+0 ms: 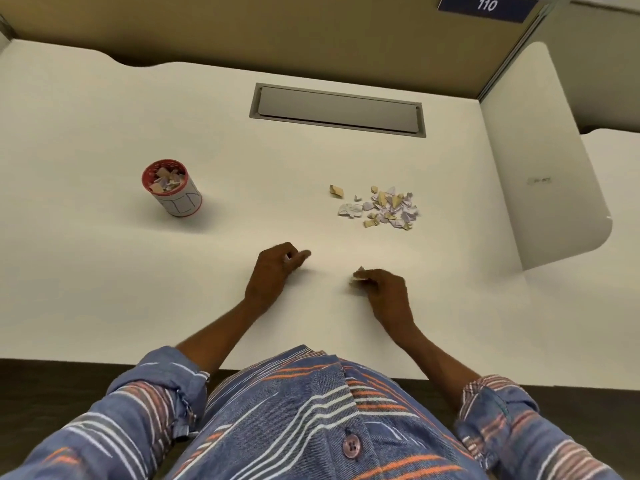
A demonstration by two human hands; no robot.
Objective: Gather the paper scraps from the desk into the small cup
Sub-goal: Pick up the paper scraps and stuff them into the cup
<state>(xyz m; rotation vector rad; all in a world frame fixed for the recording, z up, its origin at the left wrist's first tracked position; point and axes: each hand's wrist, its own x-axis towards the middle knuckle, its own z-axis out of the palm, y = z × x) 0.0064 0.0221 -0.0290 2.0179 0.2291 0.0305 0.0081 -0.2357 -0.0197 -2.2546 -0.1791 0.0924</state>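
My right hand (pixel 384 289) pinches a few paper scraps (pixel 358 276) between thumb and fingers (pixel 374 274), low over the surface (pixel 104 271). My left hand (pixel 275 268) lies at its 9 o'clock, near but apart, with its fingers curled in. A speck of white shows among them, and I cannot tell whether that is a scrap held.

The step in hand, as I judge it, is carrying this pinch to the small cup (pixel 171 188). To do it well I should keep the pinch tight, since the pieces are light and loose. I should bring my fingers right above the red rim and let go low, so nothing flutters out. The cup already holds scraps heaped near its mouth, so I would drop them at the centre. It looks easy to tip, so I must not brush its wall.

The cup stands at 10 o'clock from my left hand, well apart, and farther off along the same line from my right. The remaining pile (pixel 384 207) lies at 12 o'clock from my right hand, apart from the fingers, with one stray piece at the pile's 9 o'clock edge.
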